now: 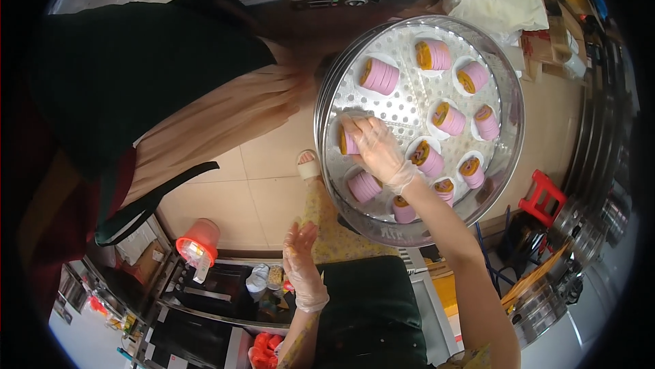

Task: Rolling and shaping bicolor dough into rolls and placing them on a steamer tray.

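A large round metal steamer tray [402, 120] with a perforated bottom holds several pink rolled buns with orange spiral ends, such as a bun [379, 76] at the upper left. Most of them rest on round white papers. My right hand [374, 147], in a clear plastic glove, reaches into the tray with its fingers closed around a pink bun [346, 142] by the left wall. The fingers partly hide that bun. My left hand [303, 267], also gloved, hangs below and left of the tray, fingers stretched out, holding nothing.
Another person in a dark green apron [150, 62] stands at the left. A steel appliance [327, 14] with a control panel is behind the tray. A red bucket [200, 238] is on the tiled floor, a red stool [542, 195] at right, and stacked metal steamers [539, 307] lower right.
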The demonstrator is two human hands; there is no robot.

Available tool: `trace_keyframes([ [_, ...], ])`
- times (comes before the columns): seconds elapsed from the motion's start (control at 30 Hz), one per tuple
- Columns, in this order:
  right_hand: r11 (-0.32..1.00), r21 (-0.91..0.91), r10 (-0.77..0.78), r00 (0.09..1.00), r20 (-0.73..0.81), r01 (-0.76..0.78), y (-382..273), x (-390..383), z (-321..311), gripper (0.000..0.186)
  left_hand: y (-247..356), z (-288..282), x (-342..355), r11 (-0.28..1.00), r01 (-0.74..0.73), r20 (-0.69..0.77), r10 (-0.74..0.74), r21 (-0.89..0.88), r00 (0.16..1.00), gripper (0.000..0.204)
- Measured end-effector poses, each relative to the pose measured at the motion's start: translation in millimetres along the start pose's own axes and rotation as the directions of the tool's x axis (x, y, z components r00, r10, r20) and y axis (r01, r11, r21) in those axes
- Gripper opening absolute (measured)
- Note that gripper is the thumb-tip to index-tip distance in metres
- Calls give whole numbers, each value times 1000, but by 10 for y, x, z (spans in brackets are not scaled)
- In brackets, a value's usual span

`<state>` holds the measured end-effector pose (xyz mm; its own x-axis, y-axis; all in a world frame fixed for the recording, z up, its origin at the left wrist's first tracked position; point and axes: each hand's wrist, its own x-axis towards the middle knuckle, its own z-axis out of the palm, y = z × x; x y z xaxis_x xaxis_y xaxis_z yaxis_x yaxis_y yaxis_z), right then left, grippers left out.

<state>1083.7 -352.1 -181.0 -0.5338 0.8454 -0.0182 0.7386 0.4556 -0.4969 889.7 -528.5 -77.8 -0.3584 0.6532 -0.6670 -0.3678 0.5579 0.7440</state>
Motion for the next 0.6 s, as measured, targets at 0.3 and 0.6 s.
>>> trace_keyframes([
  [0.3, 995, 91, 45, 999, -7, -44, 156, -123, -42, 90, 11, -48, 41, 1000, 8, 21, -8, 11, 1000, 70],
  [0.6, 984, 130, 130, 989, -64, -121, 73, -270, -153, 88, 80, -54, 62, 996, -7, 30, 5, 94, 1000, 80],
])
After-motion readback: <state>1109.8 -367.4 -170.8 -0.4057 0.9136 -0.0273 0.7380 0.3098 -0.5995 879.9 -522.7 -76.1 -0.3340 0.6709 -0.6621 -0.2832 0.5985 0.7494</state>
